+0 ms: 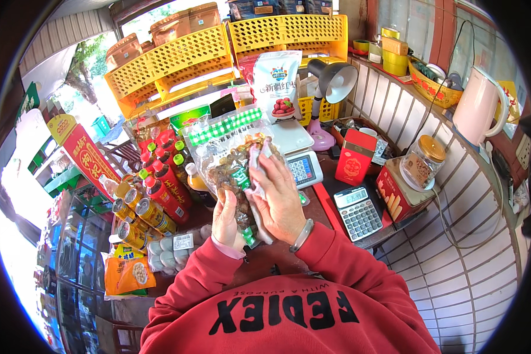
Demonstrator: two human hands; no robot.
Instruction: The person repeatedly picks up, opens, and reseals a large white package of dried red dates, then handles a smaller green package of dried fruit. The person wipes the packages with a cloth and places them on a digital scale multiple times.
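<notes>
Above the table, my left hand (227, 220) grips the lower left edge of a clear plastic bag (219, 172) of brown dried fruit. A green-and-white checked band (225, 127) crosses the bag's top, and the bag bears writing. With its fingers extended, my right hand (278, 197) presses a pale pinkish cloth (262, 223) against the bag's right side. Part of the cloth is hidden under the palm. Behind the bag stand a white scale (304, 168) with a keypad and an upright pouch of red dates (276, 82).
Red bottles (167, 188), gold cans (152, 214) and a pack of eggs (170, 254) crowd the left. At right are a calculator (358, 214), a red tin (356, 155), a glass jar (422, 163) and a desk lamp (321, 132). Yellow plastic racks (172, 66) stand behind.
</notes>
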